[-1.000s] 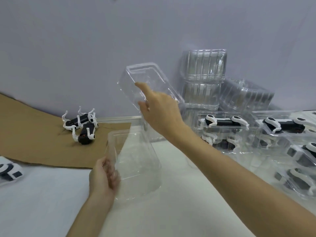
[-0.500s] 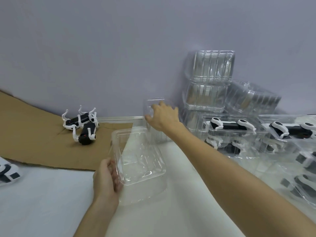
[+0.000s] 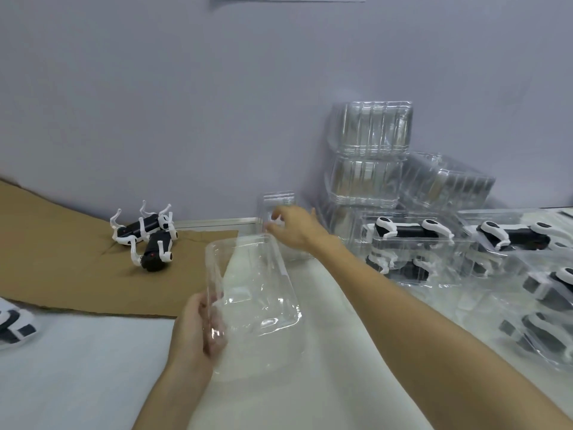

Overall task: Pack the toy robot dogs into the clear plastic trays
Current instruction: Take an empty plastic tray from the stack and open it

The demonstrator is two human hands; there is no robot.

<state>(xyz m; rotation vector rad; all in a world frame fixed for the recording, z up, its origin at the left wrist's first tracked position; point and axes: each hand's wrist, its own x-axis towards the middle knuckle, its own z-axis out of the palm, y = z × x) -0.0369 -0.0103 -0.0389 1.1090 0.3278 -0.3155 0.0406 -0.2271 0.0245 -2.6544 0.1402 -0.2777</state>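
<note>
On the white worktop (image 3: 77, 383), a brown cardboard sheet (image 3: 62, 268) at the left edge carries two black-and-white toy robot dogs (image 3: 156, 251). My left hand (image 3: 198, 330) grips a clear plastic tray (image 3: 260, 293) centrally; my right hand (image 3: 294, 228) pinches a second clear tray (image 3: 277, 200), upright at the back edge.

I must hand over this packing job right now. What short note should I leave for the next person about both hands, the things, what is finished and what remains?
Left hand: grips the near left rim of an empty clear tray over the white table.
Right hand: at a second clear tray by the wall; grip unclear.
Done: packed trays with dogs inside lie on the right.
Left: two loose toy dogs on the cardboard, and one more dog, blurred, at the left edge. Empty tray stacks stand by the wall.
</note>
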